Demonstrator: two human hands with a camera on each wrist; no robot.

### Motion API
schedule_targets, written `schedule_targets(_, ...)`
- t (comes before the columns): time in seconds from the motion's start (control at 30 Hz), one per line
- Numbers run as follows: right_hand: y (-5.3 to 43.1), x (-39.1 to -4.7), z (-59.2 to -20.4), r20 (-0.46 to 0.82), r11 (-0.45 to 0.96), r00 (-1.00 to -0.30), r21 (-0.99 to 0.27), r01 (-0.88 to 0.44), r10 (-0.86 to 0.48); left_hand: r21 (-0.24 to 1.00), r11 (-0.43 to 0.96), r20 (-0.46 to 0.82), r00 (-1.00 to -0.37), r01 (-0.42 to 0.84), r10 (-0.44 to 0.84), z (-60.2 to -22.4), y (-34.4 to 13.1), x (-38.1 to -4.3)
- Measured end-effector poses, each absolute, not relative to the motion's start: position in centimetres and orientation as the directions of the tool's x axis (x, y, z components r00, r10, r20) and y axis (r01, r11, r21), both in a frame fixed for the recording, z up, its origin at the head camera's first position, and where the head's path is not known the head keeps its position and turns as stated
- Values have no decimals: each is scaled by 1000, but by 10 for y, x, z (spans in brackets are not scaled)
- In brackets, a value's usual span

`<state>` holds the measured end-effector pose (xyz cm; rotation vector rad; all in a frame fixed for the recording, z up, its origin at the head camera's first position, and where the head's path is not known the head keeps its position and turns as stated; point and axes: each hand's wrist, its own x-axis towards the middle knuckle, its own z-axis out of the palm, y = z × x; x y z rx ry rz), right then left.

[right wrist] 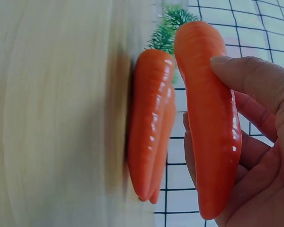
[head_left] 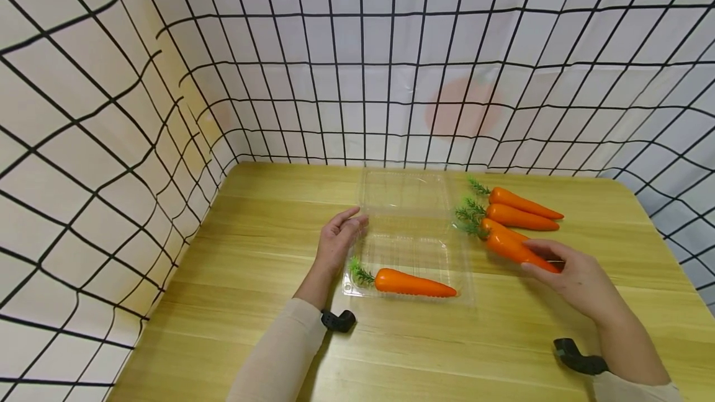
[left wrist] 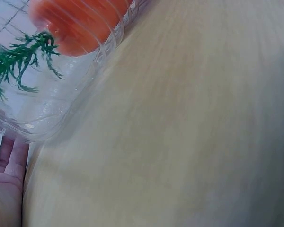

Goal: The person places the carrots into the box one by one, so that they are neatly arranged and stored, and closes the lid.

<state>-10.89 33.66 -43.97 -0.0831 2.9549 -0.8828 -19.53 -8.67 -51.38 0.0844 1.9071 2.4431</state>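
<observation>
My right hand (head_left: pixel 578 278) pinches an orange toy carrot (right wrist: pixel 210 127) between thumb and fingers, its green leafy top pointing away to the left. The held carrot overlaps another carrot (head_left: pixel 515 235) in the head view. Beside it, two more carrots (head_left: pixel 522 217) (head_left: pixel 527 201) lie on the table. A clear plastic clamshell box (head_left: pixel 410 253) stands opened out in the middle, its lid (head_left: pixel 406 191) folded back. One carrot (head_left: pixel 416 283) lies along the near side of the box, leaves to the left. My left hand (head_left: pixel 336 241) is at the box's left edge, its fingers extended against the rim.
A wooden table (head_left: pixel 262 222) carries everything. Black wire grid panels (head_left: pixel 363 65) rise along its back and sides, with pale cloth behind them. Both wrists wear a black camera mount (head_left: pixel 338 321), and pale sleeves cover the forearms.
</observation>
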Motion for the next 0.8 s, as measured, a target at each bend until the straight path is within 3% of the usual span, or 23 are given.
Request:
schedule_targets(0.5, 346, -104, -435, -54, 825, -998, -561, 64, 40, 965, -261, 14, -998, -4, 67, -515, -87, -196)
schedule_targets(0.8, 344, -99, -430, 32, 789, -998, -613, 30, 63, 969, -249, 18, -997, -1, 76, -514, -87, -195)
